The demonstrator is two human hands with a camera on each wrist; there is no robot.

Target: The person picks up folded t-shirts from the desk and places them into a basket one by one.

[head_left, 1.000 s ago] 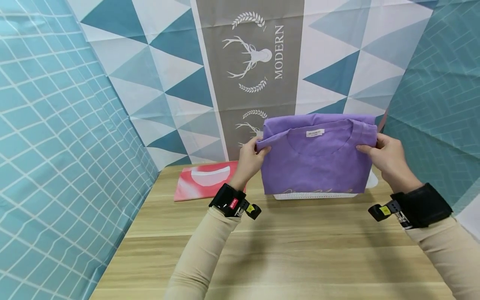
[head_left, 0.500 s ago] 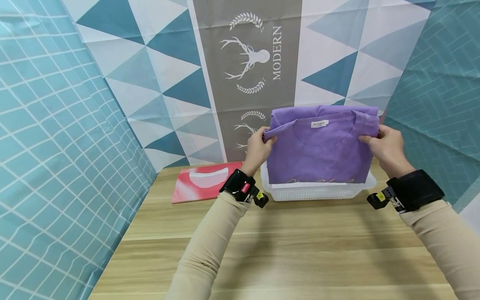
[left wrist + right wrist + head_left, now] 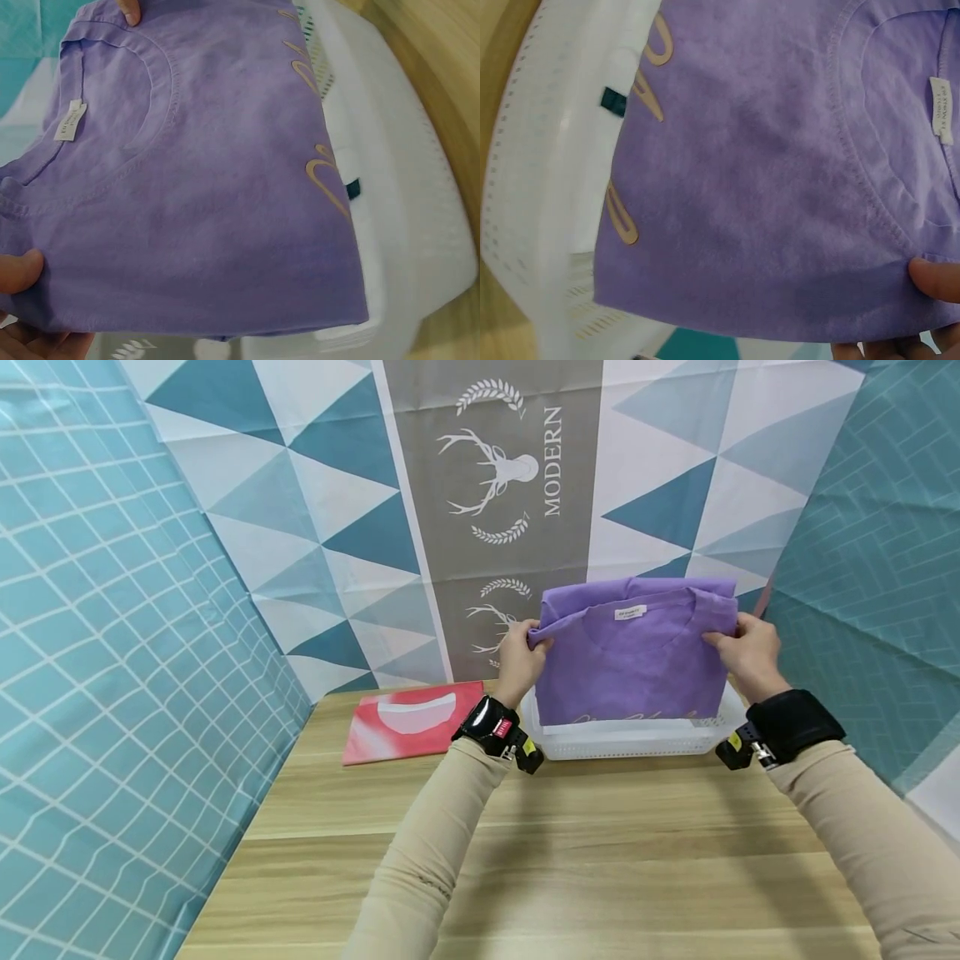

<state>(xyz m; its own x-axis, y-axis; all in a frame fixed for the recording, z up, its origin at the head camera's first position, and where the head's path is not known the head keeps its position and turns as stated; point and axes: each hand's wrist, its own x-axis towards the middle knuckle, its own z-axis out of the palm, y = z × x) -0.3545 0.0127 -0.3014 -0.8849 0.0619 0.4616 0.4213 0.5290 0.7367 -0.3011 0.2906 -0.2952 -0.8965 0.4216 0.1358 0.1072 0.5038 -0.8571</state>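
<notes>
A folded purple T-shirt (image 3: 630, 668) hangs between my two hands, its neckline and white label at the top. My left hand (image 3: 522, 658) pinches its upper left corner, thumb in front and fingers behind. At the opposite corner my right hand (image 3: 750, 653) grips it the same way. Below and behind the shirt stands a white perforated plastic basket (image 3: 630, 745), partly covered by it in the head view. Tan lettering runs along the shirt's lower edge, close over the basket (image 3: 405, 172) in the left wrist view. Inside the basket, white cloth with a small dark green tag (image 3: 614, 101) shows.
Left of the basket, a folded red and white garment (image 3: 412, 722) lies flat on the wooden table (image 3: 600, 843). A patterned cloth backdrop (image 3: 495, 527) hangs behind the table, with a blue checked sheet (image 3: 135, 677) at the left.
The shirt first rose, uncovering more of the basket, then came down slightly over it. My right hand has shifted left and a little down over the last half second. Both hands keep their grip.
</notes>
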